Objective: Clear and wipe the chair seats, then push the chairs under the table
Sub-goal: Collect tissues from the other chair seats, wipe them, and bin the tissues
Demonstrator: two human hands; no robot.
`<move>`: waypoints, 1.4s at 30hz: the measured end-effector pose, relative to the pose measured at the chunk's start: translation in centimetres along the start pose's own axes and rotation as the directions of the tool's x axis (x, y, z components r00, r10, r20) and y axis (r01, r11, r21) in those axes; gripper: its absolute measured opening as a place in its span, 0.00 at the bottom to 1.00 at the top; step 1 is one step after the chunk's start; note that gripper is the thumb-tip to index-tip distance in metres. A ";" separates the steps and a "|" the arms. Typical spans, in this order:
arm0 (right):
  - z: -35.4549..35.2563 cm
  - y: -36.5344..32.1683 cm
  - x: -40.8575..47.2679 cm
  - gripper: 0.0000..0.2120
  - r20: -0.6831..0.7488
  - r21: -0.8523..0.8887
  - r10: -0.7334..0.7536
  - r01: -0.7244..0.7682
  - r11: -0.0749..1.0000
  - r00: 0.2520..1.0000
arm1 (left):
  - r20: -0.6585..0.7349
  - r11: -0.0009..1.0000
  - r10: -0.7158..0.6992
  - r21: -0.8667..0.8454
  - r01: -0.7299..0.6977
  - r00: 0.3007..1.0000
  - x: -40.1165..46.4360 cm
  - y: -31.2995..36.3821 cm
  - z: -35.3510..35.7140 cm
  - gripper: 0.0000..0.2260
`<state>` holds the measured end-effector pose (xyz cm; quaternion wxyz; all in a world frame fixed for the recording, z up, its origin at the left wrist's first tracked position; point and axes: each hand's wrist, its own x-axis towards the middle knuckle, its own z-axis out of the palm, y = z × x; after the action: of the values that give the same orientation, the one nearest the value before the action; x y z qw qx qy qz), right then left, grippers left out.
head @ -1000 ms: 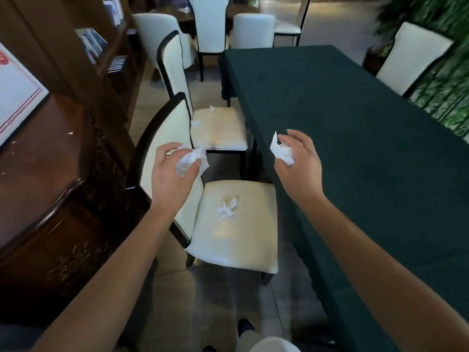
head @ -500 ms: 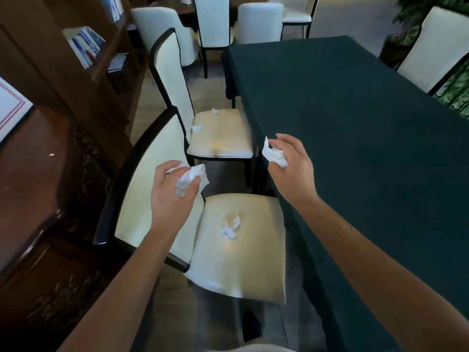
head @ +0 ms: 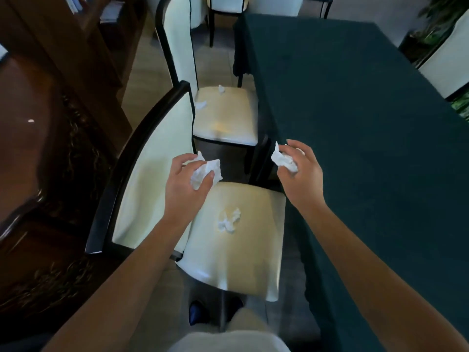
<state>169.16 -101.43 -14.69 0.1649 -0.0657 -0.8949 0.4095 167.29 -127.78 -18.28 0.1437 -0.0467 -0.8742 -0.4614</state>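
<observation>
Near chair seat toward table

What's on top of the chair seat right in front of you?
A crumpled white tissue lies on the near chair seat, by itself. The left hand covers the seat's back corner, so anything there is hidden. The tissue's underside cannot be seen.

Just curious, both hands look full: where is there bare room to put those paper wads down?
The dark green tablecloth beside the right hand is bare across its visible top. The near chair seat has room in front of its crumpled tissue. The far chair seat carries two scraps along its back edge.
</observation>
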 end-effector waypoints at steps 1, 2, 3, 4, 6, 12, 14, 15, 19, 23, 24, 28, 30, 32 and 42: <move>0.7 0.3 -0.2 0.22 0.009 0.000 0.015 -0.015 1.000 1.000 | 0.013 1.000 -0.010 -0.003 0.010 1.000 -0.2 -0.5 0.2 0.11; 1.3 0.7 -0.5 0.22 0.018 0.002 0.032 -0.032 0.999 0.999 | 0.025 1.000 -0.024 -0.006 0.024 0.999 -0.5 -0.9 0.5 0.11; 1.9 1.2 -0.7 0.22 0.028 0.002 0.050 -0.050 0.999 0.998 | 0.037 0.999 -0.038 -0.004 0.038 0.999 -0.8 -1.4 0.9 0.11; 2.4 1.8 -0.9 0.22 0.039 0.002 0.069 -0.069 0.998 0.997 | 0.050 0.999 -0.048 0.003 0.048 0.998 -1.0 -1.9 1.3 0.10; 3.4 3.1 -0.9 0.22 0.065 0.008 0.108 -0.109 0.994 0.992 | 0.066 0.998 -0.062 0.022 0.061 0.996 -1.3 -2.9 2.2 0.10; 5.9 7.6 1.5 0.23 0.151 0.048 0.174 -0.183 0.982 0.973 | 0.079 0.985 -0.158 0.087 0.152 0.984 -0.3 -5.8 5.4 0.12; 6.6 9.4 2.4 0.23 0.182 0.049 0.197 -0.209 0.977 0.963 | 0.093 0.976 -0.199 0.107 0.189 0.976 0.0 -6.6 6.9 0.13; 6.9 10.4 2.7 0.23 0.199 0.043 0.208 -0.221 0.974 0.958 | 0.101 0.970 -0.220 0.125 0.207 0.970 0.2 -7.2 7.8 0.13; 8.1 14.8 3.9 0.22 0.262 0.001 0.259 -0.269 0.963 0.930 | 0.129 0.936 -0.314 0.210 0.283 0.941 0.6 -9.5 11.1 0.13; 9.6 18.7 3.9 0.21 0.263 -0.025 0.312 -0.317 0.948 0.913 | 0.178 0.890 -0.413 0.285 0.355 0.893 0.2 -12.9 14.1 0.14; 10.1 19.6 3.6 0.21 0.261 -0.035 0.333 -0.336 0.941 0.906 | 0.202 0.871 -0.445 0.325 0.369 0.872 0.0 -13.9 15.0 0.14; 12.1 22.9 0.3 0.20 0.315 -0.085 0.417 -0.412 0.907 0.853 | 0.235 0.806 -0.551 0.400 0.437 0.801 -1.7 -18.1 17.3 0.14; 13.3 24.3 -1.2 0.20 0.334 -0.109 0.454 -0.445 0.889 0.826 | 0.237 0.800 -0.557 0.412 0.437 0.796 -2.3 -19.9 18.3 0.14; 14.5 25.4 -2.2 0.20 0.346 -0.123 0.490 -0.479 0.869 0.800 | 0.255 0.801 -0.561 0.405 0.440 0.787 -2.5 -21.3 19.3 0.14; 20.5 28.1 -4.0 0.20 0.405 -0.246 0.560 -0.504 0.828 0.723 | 0.386 0.827 -0.536 0.421 0.374 0.751 -2.5 -26.6 23.8 0.13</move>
<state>165.30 -98.56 -49.34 -0.1810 -0.2307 -0.8733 0.3891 159.05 -123.31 -52.82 -0.1943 0.0794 -0.9278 -0.3086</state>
